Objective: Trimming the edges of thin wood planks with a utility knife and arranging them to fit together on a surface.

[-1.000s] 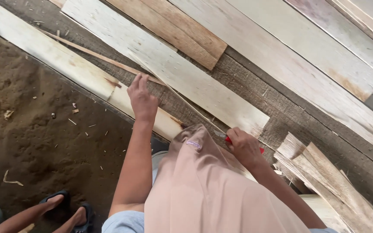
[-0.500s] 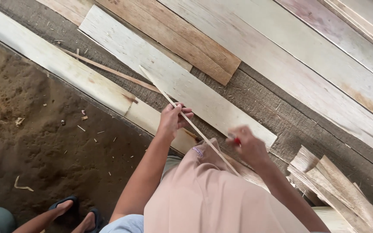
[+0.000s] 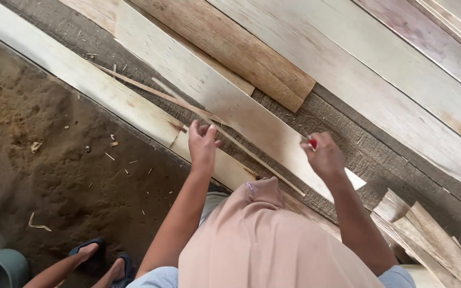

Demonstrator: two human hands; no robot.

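My left hand (image 3: 203, 145) pinches a long thin wood strip (image 3: 252, 158) that slants across a pale veneer plank (image 3: 225, 101). The strip runs from the upper left down toward my pink garment (image 3: 273, 240). My right hand (image 3: 324, 158) hovers over the same plank's right part, closed around a small red-handled tool (image 3: 312, 143); its blade is hidden. A second thin sliver (image 3: 150, 92) lies on the dark gap between planks, left of my left hand.
Several long pale and brown veneer planks (image 3: 348, 69) cover the rough surface diagonally. Sawdust-covered ground (image 3: 54, 160) lies at left. A grey bucket (image 3: 1, 266) and sandalled feet (image 3: 100, 256) are at bottom left. Stacked wood offcuts (image 3: 428, 240) sit at lower right.
My left hand left the plank edge, took hold of the thin strip and lifted it. My right hand with the red tool rose up onto the plank.
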